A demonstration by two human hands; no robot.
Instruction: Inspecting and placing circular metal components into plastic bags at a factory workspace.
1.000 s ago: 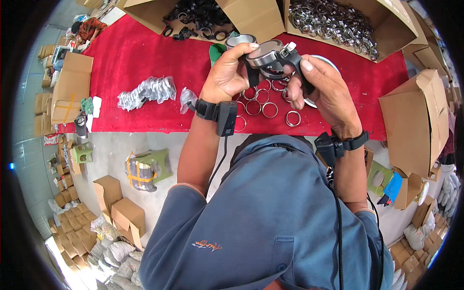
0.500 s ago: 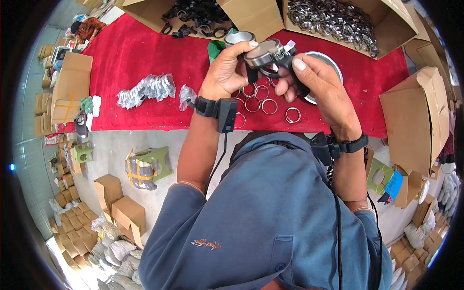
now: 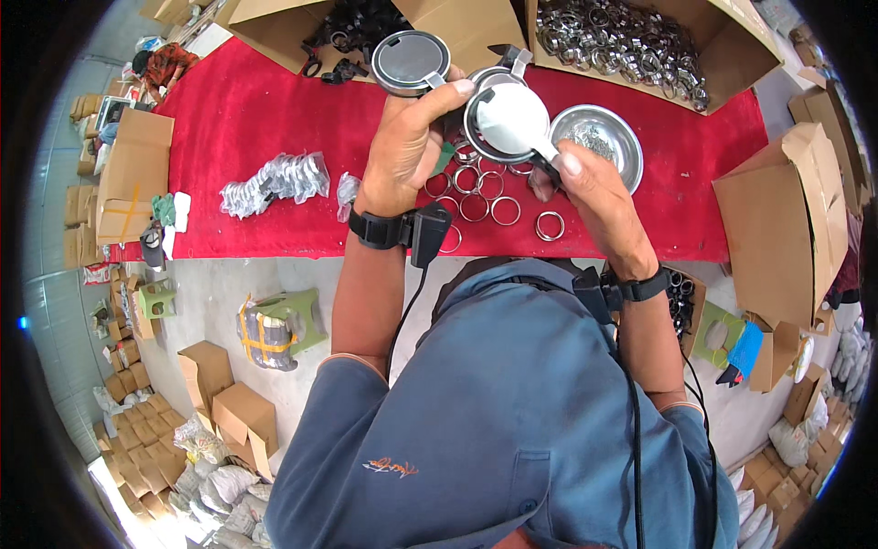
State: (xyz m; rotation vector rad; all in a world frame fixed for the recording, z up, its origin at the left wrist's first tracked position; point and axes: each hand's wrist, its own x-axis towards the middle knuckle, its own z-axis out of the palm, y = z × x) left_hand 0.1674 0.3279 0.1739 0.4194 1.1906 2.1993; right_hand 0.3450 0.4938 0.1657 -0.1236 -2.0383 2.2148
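Observation:
My left hand (image 3: 402,146) is closed around a round metal piece with a grey lid (image 3: 411,60), held above the table. Its thumb reaches the rim of a second round metal piece with a bright, pale lid (image 3: 512,119), which has a clip-like metal tab at its top. Gripping this second piece by its dark handle side is my right hand (image 3: 594,188); some of its fingers are hidden behind. Several loose metal rings (image 3: 505,210) lie on the red cloth below. A steel bowl (image 3: 631,151) holding small metal parts is beside my right hand.
A cardboard box of black parts (image 3: 274,32) and another of shiny metal clamps (image 3: 745,55) stand at the far edge. Clear-bagged parts (image 3: 279,178) lie on the red cloth (image 3: 311,224) to the left. A tall carton (image 3: 777,229) stands at the right.
Both pieces have turned, so their lid faces now show. The grey-lidded piece has moved left and up. My right hand has moved slightly left and down, uncovering the steel bowl.

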